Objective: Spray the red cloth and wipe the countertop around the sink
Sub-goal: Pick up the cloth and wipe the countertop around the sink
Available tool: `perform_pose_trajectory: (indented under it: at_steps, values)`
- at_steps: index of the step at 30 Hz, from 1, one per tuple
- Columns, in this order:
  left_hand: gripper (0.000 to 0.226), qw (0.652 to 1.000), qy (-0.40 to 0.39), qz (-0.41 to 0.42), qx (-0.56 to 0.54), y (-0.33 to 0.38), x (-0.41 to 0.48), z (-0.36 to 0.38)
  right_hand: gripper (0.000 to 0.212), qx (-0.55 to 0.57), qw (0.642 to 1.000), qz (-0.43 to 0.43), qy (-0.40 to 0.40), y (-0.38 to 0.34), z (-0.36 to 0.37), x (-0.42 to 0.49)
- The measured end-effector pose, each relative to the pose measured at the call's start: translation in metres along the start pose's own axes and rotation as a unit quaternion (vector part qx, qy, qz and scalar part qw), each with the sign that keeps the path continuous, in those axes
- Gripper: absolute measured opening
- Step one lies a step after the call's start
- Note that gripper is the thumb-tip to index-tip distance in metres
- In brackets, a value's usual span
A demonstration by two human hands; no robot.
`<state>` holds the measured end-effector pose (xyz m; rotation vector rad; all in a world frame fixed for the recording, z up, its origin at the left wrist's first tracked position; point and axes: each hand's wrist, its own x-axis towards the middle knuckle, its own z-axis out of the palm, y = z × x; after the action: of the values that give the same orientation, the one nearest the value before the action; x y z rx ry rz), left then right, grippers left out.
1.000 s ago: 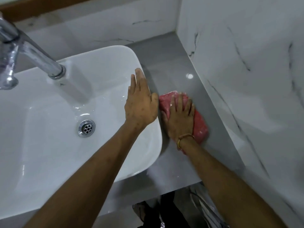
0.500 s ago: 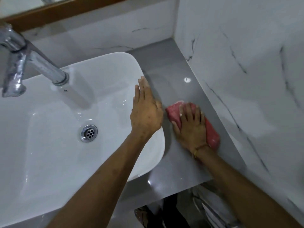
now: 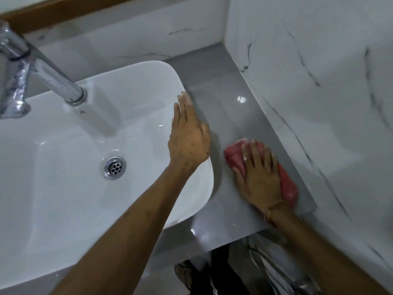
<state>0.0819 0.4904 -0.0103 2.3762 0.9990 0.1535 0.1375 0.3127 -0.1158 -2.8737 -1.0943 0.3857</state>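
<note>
The red cloth (image 3: 235,156) lies bunched on the grey countertop (image 3: 214,86), right of the white sink (image 3: 63,188). My right hand (image 3: 260,175) presses flat on top of the cloth with fingers spread, near the counter's front right corner; a thin band circles the wrist. Over the sink's right rim rests my left hand (image 3: 188,139), flat, fingers together, holding nothing. No spray bottle is in view.
A chrome faucet (image 3: 42,81) reaches over the basin from the upper left, above the metal drain (image 3: 114,168). White marble walls (image 3: 308,81) close the counter at the back and the right. The counter's front edge runs just below my right wrist.
My right hand has slid the cloth away from the sink's side, rightward and toward the counter's front edge. The left hand has stayed on the sink rim.
</note>
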Motion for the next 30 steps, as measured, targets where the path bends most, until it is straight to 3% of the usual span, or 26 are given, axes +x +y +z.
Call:
perform_pose_trajectory:
  at_steps: [4,11,15,20,24,27,30]
  values:
    - [0.066,1.0,0.004,0.003,0.009,0.0,0.0,-0.002,0.074,0.035,0.998,0.051,-0.009,-0.036,-0.005,0.029]
    - [0.065,1.0,0.005,0.007,-0.003,0.0,0.0,0.0,0.082,0.01,1.0,-0.027,-0.013,-0.032,0.021,-0.088]
    - [0.065,1.0,0.0,0.009,-0.001,0.001,0.0,-0.002,0.074,-0.023,0.999,0.014,0.02,-0.006,0.012,-0.042]
    - [0.065,1.0,0.003,0.009,-0.002,0.002,-0.001,-0.005,0.071,0.044,0.996,0.075,0.027,-0.028,0.002,0.0]
    - [0.065,1.0,-0.004,0.005,-0.003,0.003,-0.002,-0.005,0.081,0.026,1.0,0.006,0.007,-0.061,0.026,-0.079]
    - [0.065,1.0,-0.003,0.008,0.007,0.002,0.0,-0.003,0.084,0.011,0.999,-0.035,0.013,-0.038,0.035,-0.1]
    - [0.065,1.0,0.001,0.015,0.01,0.0,0.0,-0.002,0.075,-0.001,0.999,0.011,0.038,-0.021,0.028,-0.08]
